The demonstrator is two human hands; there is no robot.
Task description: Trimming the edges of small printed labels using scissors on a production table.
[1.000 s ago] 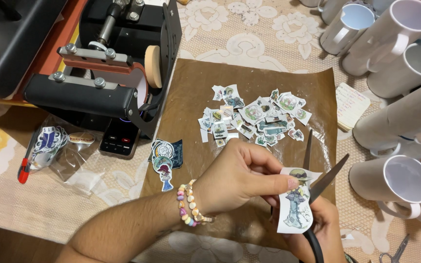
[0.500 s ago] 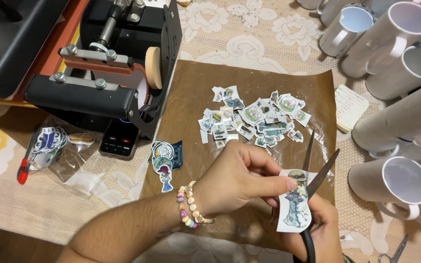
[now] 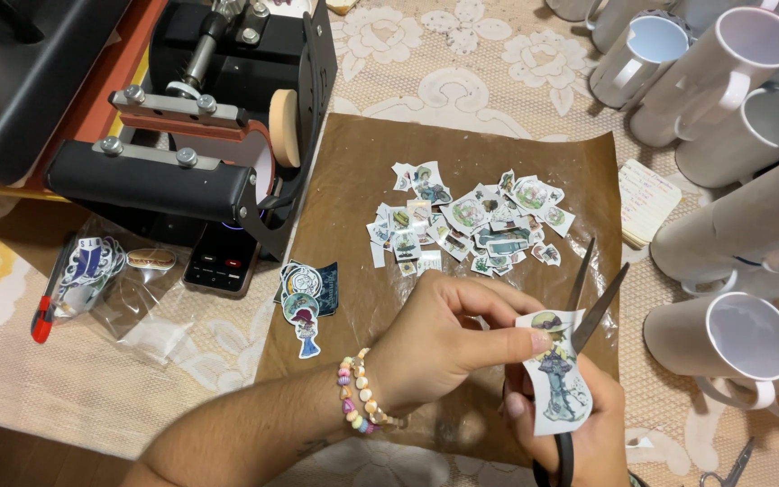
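left hand [image 3: 435,338] pinching cutout [image 3: 556,374] near right, over brown paper [image 3: 353,207]; right hand [image 3: 579,433] gripping scissors [image 3: 588,307], blades apart at cutout's edge. scraps [image 3: 466,221] farther off; mugs [image 3: 732,334] right.

A single head-worn camera looks steeply down onto the tabletop [image 3: 462,54] from close above. The hands [image 3: 498,361] fill the frame toward six o'clock, very near the lens. A black press machine [image 3: 182,135] sits at ten o'clock, white mugs [image 3: 732,81] at two o'clock. No second view overlaps it.
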